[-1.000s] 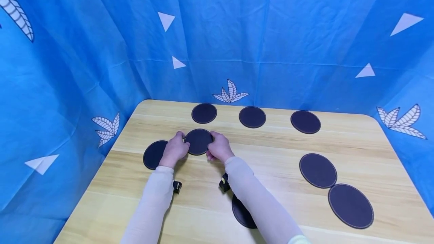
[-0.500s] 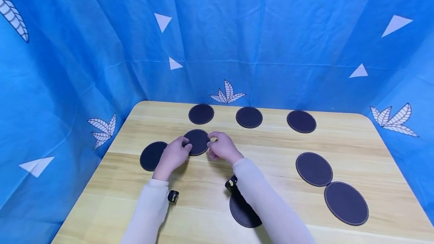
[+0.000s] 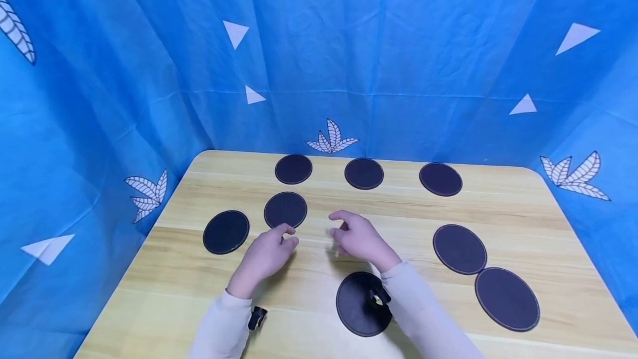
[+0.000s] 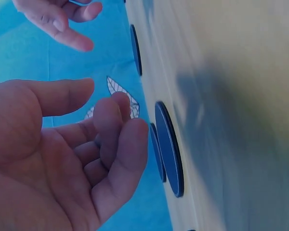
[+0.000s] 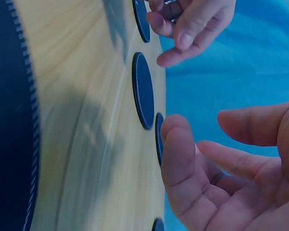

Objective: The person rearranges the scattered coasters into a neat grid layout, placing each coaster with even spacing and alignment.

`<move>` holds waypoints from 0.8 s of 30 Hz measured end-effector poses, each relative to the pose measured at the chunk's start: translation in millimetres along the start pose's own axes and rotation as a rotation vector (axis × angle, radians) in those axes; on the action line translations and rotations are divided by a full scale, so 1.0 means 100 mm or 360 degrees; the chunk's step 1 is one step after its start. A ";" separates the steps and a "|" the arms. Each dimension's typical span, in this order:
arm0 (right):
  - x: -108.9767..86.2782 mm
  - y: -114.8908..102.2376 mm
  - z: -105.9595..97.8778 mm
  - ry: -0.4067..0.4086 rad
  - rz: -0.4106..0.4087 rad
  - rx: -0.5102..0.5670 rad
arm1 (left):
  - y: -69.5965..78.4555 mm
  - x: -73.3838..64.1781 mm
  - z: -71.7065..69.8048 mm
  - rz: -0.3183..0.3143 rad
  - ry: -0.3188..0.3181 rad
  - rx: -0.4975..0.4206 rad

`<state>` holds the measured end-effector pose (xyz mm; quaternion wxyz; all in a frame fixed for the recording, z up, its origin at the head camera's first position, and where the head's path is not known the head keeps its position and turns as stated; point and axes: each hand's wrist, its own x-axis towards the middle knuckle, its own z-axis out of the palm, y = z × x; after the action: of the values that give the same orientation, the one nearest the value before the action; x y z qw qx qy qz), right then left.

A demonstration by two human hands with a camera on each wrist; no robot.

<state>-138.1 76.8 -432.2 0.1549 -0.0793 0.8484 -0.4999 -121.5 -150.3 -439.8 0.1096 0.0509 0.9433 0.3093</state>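
Coaster (image 3: pixel 285 208), dark and round with pale stitching round its rim, lies flat on the wooden table (image 3: pixel 164 292) just beyond the fingertips of the left hand (image 3: pixel 266 254); that hand hovers over the wood, fingers loosely bent, thumb standing apart from them, and holds nothing; the right hand (image 3: pixel 364 238) hovers across from it, likewise half open, a gap between thumb and fingers, and holds nothing; a side coaster (image 3: pixel 226 232) lies to the left of the left hand; a near coaster (image 3: pixel 355 304) lies below the right hand, toward the person, partly covered by a small black device (image 3: pixel 381 296) at that wrist; two more coasters (image 3: pixel 459 249), edge to edge, lie right of the right hand; a far row of three coasters (image 3: pixel 364 173) lies beyond both hands, before a blue curtain (image 3: pixel 309 32) printed with white leaves (image 3: pixel 333 138) and triangles (image 3: pixel 236 34).
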 end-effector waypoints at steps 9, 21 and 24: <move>-0.31 0.14 -0.13 0.0141 -0.0043 -0.0216 | 0.12 -0.27 0.27 0.0154 -0.0117 0.0028; -0.81 0.50 -0.26 0.0205 0.0105 -0.0495 | 0.26 -0.56 0.57 0.0230 -0.0164 0.0091; -0.91 0.57 -0.25 0.0202 0.0132 -0.0510 | 0.30 -0.61 0.62 0.0235 -0.0173 0.0129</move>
<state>-60.5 151.6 -453.7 0.1069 -0.0364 0.9278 -0.3555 -46.6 -100.9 -459.8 0.1354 0.1413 0.9413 0.2750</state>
